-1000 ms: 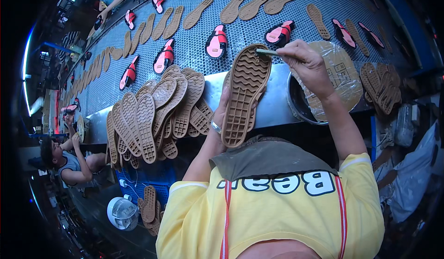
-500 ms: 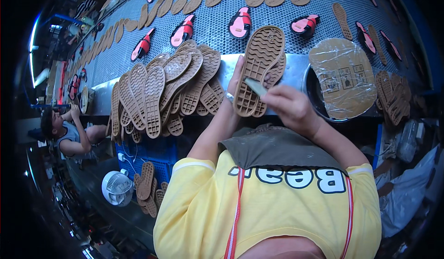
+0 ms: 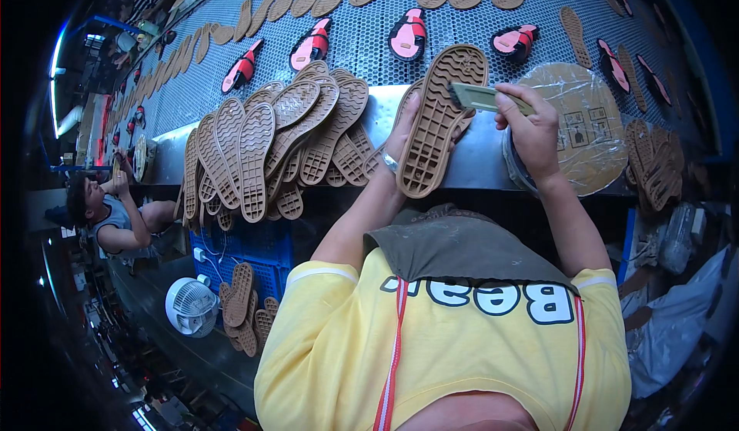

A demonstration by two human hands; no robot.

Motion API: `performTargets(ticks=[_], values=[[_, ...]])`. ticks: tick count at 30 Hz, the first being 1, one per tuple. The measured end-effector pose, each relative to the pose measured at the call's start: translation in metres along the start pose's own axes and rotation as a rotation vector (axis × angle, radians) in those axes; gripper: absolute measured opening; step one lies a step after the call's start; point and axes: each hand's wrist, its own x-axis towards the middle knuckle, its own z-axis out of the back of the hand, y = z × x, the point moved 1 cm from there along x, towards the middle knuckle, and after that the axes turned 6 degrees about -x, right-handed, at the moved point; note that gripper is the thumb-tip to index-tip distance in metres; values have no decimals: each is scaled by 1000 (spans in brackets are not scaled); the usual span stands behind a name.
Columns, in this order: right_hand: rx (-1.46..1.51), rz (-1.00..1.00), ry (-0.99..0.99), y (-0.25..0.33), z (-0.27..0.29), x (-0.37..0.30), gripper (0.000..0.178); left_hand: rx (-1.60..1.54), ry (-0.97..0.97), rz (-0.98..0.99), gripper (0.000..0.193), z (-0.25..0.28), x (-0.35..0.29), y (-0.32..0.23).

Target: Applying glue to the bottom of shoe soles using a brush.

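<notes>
two soles are in or by my left hand (image 3: 402, 132): its thumb lies along the left side of the brown sole (image 3: 428, 140), fingers curled behind to the far edge, closed round it, and part of a second sole (image 3: 403, 103) shows behind. the brown sole is tilted up, tread toward me, over the metal ledge (image 3: 479, 165). my right hand (image 3: 531, 127) is pinched shut on the flat green brush (image 3: 481, 98), thumb and fingers near its end, dark bristles at the wavy tread on the sole's upper half. to the left sits a heaped pile of soles (image 3: 296, 132); to the right, just past the brush, a film-wrapped cardboard disc (image 3: 581, 127). beyond, pink sandals (image 3: 310, 45) stand spaced along the mesh belt (image 3: 356, 42).
</notes>
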Motion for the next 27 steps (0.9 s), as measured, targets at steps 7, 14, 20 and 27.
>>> performTargets(ticks=[7, 14, 20, 27], values=[[-407, 389, -85, 18, -14, -21, 8, -12, -165, -110, 54, -7, 5, 8], [-443, 392, 193, 39, -24, -64, 4, 102, -142, -266, 51, -16, 12, 1], [32, -50, 512, 40, 4, -35, 15, 11, -74, -181, 59, -10, 12, -4], [-8, 47, 122, -2, 27, 21, 19, 210, -100, -65, 63, -11, 5, 2]])
